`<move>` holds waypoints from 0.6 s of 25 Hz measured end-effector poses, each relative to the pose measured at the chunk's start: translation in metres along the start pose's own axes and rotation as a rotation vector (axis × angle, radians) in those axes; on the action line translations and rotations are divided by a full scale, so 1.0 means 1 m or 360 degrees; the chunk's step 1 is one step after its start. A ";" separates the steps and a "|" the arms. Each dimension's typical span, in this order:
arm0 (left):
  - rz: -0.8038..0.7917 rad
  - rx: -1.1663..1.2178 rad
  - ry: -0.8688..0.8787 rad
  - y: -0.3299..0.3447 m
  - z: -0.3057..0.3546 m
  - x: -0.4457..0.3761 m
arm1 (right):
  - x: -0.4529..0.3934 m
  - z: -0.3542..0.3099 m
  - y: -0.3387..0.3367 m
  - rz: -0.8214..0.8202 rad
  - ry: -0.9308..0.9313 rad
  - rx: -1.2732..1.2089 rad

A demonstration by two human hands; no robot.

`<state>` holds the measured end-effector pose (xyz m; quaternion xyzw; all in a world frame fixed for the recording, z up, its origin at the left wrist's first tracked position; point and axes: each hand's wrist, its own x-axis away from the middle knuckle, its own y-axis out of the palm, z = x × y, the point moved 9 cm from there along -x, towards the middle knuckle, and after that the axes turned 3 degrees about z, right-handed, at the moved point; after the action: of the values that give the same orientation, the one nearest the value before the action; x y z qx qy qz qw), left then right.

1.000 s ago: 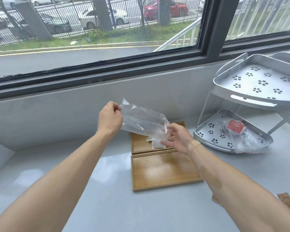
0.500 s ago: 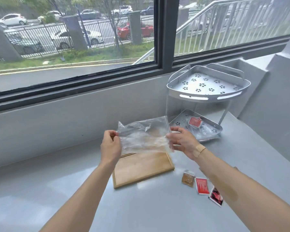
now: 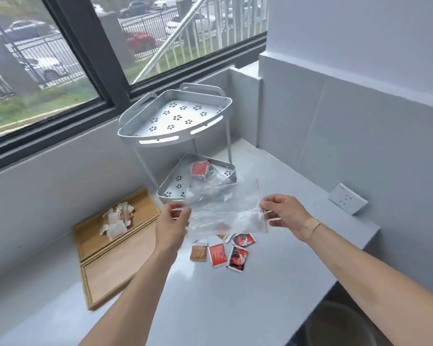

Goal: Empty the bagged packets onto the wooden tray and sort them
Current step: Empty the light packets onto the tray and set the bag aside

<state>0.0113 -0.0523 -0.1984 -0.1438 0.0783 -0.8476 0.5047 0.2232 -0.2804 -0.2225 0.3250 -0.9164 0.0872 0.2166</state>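
Observation:
A clear plastic bag (image 3: 223, 211) is stretched flat between my left hand (image 3: 171, 222), which pinches its left edge, and my right hand (image 3: 283, 214), which pinches its right edge; it looks empty. It hangs above several loose packets on the counter: a brown one (image 3: 198, 252), a red one (image 3: 216, 254) and red-and-black ones (image 3: 238, 258). At the left lies a two-part wooden tray (image 3: 115, 265); its far compartment holds a pile of white packets (image 3: 116, 221), its near compartment is bare.
A two-tier grey metal corner rack (image 3: 175, 121) stands behind the bag; its lower shelf holds a red packet (image 3: 199, 169) in another clear bag. A white wall socket (image 3: 348, 202) sits at the right. The counter edge drops off at lower right above a dark bin (image 3: 340, 323).
My view has swung right. Both hands carried the bag rightward, off the wooden tray and over the loose packets on the counter. The white packets now show, lying in the tray's far compartment.

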 end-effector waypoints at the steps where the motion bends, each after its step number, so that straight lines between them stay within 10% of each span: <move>1: -0.0056 -0.0019 -0.0006 0.025 0.002 0.001 | 0.001 0.006 -0.025 0.0051 0.0009 0.0005; 15: -0.0812 -0.0832 0.0130 0.301 -0.013 0.003 | 0.024 0.135 -0.227 0.0499 0.0452 0.0102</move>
<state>0.2565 -0.1996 -0.2939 -0.2489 0.2741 -0.9026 0.2197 0.3041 -0.5095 -0.3273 0.1696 -0.9129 0.1938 0.3168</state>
